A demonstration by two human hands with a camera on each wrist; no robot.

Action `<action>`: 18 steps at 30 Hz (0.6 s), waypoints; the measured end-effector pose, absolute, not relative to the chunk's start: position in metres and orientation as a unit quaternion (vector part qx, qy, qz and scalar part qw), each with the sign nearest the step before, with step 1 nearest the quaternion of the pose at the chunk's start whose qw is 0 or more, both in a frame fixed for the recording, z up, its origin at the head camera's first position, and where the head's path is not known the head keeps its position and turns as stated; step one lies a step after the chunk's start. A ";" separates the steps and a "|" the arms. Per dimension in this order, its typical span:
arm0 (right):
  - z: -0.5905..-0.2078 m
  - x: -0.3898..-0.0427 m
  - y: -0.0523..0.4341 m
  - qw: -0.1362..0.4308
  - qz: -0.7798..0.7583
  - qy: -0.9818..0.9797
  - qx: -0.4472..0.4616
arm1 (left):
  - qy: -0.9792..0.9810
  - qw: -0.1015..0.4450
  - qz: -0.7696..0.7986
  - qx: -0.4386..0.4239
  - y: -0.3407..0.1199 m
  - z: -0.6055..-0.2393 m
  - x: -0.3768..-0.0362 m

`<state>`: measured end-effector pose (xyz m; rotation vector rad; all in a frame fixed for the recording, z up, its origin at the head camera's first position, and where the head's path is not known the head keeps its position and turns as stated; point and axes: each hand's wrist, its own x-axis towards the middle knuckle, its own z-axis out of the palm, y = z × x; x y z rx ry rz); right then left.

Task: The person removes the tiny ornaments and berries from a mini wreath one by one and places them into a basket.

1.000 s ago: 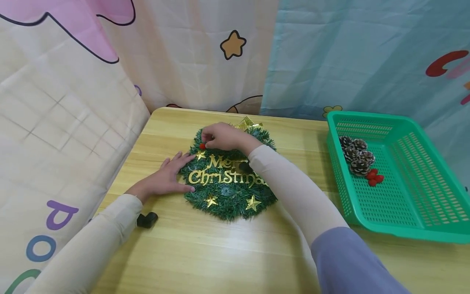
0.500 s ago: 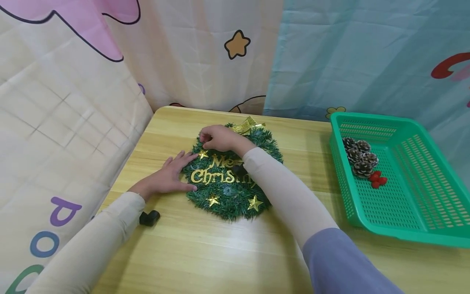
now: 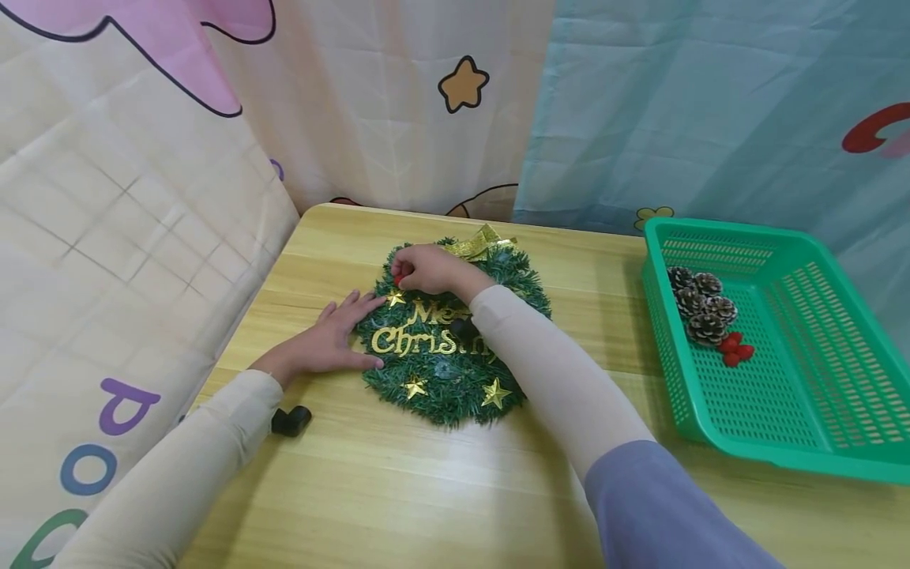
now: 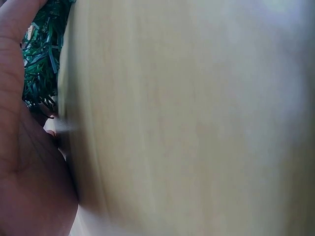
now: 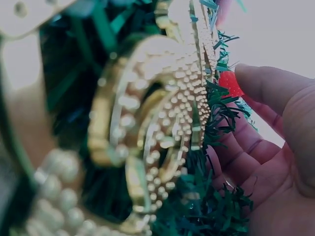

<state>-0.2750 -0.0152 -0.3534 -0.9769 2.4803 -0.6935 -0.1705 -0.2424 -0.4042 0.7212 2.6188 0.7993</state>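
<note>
While L hand (image 3: 323,341) lies flat vs wreath (image 3: 455,379), R fingers (image 3: 407,273) pinch red berry (image 5: 230,83).

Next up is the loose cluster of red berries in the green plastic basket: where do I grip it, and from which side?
Come straight down from above: the green plastic basket has raised walls and an open top. Pinch the red berry cluster across its nearer, right-hand side, because the frosted pine cones crowd its far side.
</note>
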 end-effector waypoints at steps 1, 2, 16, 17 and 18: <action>-0.353 -0.275 -0.015 0.192 -0.247 0.884 -0.349 | 0.914 0.155 0.279 0.252 -0.242 -0.404 -0.170; -0.353 -0.275 -0.015 0.191 -0.247 0.883 -0.349 | 0.913 0.155 0.280 0.251 -0.242 -0.404 -0.170; -0.350 -0.273 -0.012 0.191 -0.261 0.880 -0.348 | 0.915 0.158 0.277 0.248 -0.242 -0.404 -0.170; -0.350 -0.273 -0.011 0.192 -0.265 0.878 -0.348 | 0.915 0.158 0.277 0.248 -0.242 -0.404 -0.170; -0.349 -0.273 -0.011 0.194 -0.269 0.877 -0.348 | 0.915 0.158 0.277 0.248 -0.242 -0.404 -0.170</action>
